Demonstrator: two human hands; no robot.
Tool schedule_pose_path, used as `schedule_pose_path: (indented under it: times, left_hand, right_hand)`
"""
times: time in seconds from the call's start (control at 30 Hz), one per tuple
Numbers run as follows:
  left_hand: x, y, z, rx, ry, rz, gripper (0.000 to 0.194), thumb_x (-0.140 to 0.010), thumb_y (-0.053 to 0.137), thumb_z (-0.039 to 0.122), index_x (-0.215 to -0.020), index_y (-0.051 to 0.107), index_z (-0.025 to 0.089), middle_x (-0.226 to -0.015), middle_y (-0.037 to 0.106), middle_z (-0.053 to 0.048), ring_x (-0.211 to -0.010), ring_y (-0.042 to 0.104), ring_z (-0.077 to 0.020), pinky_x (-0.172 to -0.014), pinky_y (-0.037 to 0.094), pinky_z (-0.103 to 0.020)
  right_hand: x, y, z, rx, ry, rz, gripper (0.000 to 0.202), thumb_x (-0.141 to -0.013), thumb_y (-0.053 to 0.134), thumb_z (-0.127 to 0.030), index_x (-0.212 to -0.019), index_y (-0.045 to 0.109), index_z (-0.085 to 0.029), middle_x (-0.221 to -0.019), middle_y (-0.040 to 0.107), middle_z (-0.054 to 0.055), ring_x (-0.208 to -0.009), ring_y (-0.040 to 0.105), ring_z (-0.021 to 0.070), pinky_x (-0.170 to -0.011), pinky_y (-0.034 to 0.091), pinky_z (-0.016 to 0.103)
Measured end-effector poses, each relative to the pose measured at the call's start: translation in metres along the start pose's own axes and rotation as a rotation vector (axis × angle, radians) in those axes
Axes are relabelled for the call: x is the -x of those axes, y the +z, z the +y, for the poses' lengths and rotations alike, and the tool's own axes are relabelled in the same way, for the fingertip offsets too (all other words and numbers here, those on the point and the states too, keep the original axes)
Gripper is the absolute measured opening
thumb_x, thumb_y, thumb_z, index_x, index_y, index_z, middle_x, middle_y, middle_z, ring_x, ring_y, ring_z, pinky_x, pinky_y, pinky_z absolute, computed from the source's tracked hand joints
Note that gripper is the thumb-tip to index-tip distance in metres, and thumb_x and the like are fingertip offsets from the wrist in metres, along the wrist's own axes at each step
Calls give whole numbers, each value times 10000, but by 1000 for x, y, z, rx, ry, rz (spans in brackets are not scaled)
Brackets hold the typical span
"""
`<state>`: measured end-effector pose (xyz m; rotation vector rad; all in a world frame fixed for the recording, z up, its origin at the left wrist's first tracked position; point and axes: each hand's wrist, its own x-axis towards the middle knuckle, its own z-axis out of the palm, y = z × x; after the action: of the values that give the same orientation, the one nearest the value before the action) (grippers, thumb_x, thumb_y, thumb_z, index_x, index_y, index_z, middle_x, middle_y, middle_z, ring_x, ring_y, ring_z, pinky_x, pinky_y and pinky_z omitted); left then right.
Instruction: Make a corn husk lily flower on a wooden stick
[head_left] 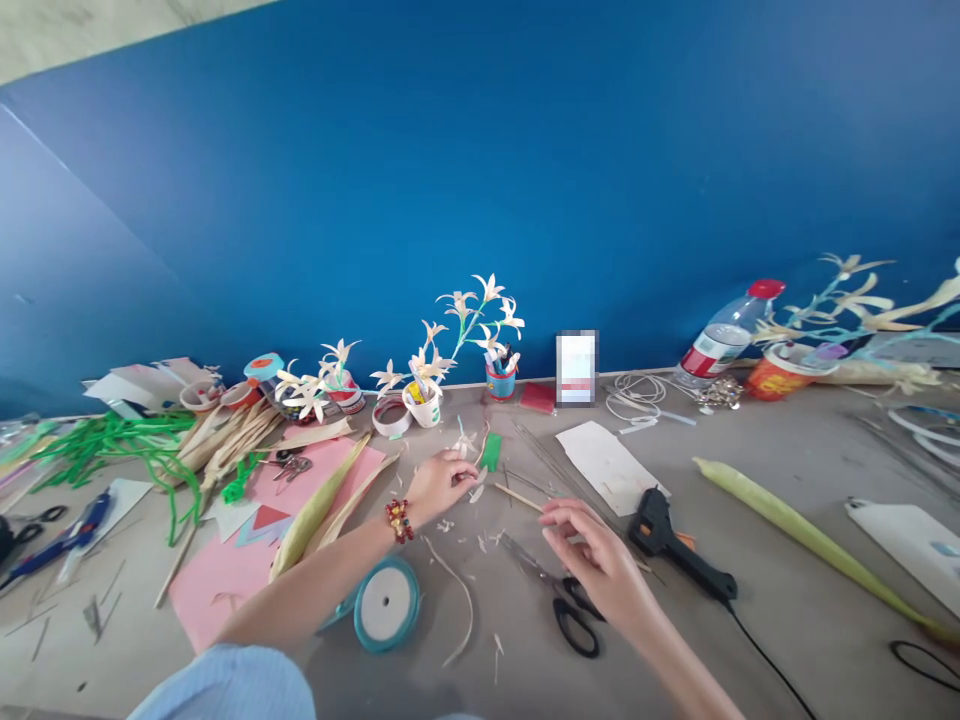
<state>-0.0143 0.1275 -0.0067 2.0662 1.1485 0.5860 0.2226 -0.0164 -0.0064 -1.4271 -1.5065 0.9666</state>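
My left hand (444, 484) is over the middle of the grey table, fingers curled and pressed together near small husk scraps and a green piece (490, 452); what it holds, if anything, is too small to make out. My right hand (589, 548) is to the right, its fingers around the near end of a thin wooden stick (519, 495) that points left. Below it lie scissors (576, 612) with black handles. A black glue gun (679, 545) rests just right of the right hand. Near my left forearm stands a teal ribbon spool (386, 603).
White husk flowers (469, 315) stand in cups along the blue wall. A phone (576, 369) leans there. Pink paper (217, 590), green wires (112, 440) and husks (319, 510) lie left; a bottle (716, 345) and a long husk (795, 530) are right.
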Motion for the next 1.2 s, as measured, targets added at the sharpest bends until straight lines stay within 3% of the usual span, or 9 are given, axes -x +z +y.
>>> schedule_pose_path:
  times: [0.2,0.37,0.47,0.6,0.73,0.83,1.07,1.13,1.2]
  left_hand:
    - [28,-36,4,-29,-25,82,196,-885,567,301,-895,747,223,-844,671,-55,-758,569,-189,-715,398,-276]
    - [82,-50,19,-53,-11,-9,164,-880,585,285,-847,741,244,-844,681,-44,-812,590,-198,-734,399,-283]
    - [116,-34,31,-229,88,-83,162,-881,601,329,-823,718,234,-808,670,-58,-809,591,-217,-786,377,-333]
    - [147,3,44,-411,122,-170,258,-780,704,459,-774,678,203,-759,633,-86,-767,559,-261,-706,342,-356]
    - [154,26,48,-388,71,-191,107,-852,612,273,-791,658,198,-799,642,-100,-783,563,-264,-703,334,-355]
    - [155,22,48,-254,8,-48,138,-861,552,170,-775,649,218,-740,631,-64,-726,554,-227,-698,335,-333]
    - [168,-4,46,267,-275,550,57,-844,655,289,-821,648,237,-746,614,-18,-689,529,-177,-669,388,-278]
    - [167,-3,48,484,-321,603,93,-845,660,317,-855,641,226,-766,614,-17,-685,522,-160,-641,394,-264]
    - [162,-1,51,744,-343,557,138,-837,674,331,-836,625,203,-798,621,-23,-664,507,-134,-616,392,-250]
  right_hand:
    - [3,-4,6,28,-9,-4,243,-954,494,-411,-941,616,-201,-1097,611,114,-776,610,179,-589,528,256]
    - [9,7,3,145,-34,-112,174,-948,508,-353,-912,615,-222,-966,669,59,-725,626,172,-583,489,249]
    - [13,17,-7,204,-61,-207,164,-943,495,-305,-872,620,-227,-891,682,38,-666,620,165,-545,458,243]
    - [17,25,-17,255,-107,-250,160,-939,483,-274,-863,616,-228,-858,677,39,-671,615,171,-550,449,243]
    - [22,25,-19,319,-154,-259,183,-944,472,-254,-816,600,-229,-787,653,26,-696,620,177,-612,465,252]
    - [28,22,-15,362,-174,-250,171,-946,470,-242,-834,599,-233,-814,664,29,-685,624,176,-614,473,258]
    - [45,7,13,718,-258,-64,130,-928,517,-326,-960,595,-227,-991,676,87,-875,668,267,-700,529,353]
    - [49,4,16,786,-289,-31,152,-919,519,-361,-955,583,-229,-964,677,89,-845,679,279,-659,537,357]
    - [53,-1,14,771,-297,-8,177,-929,494,-390,-964,563,-230,-959,674,91,-755,694,250,-583,533,322]
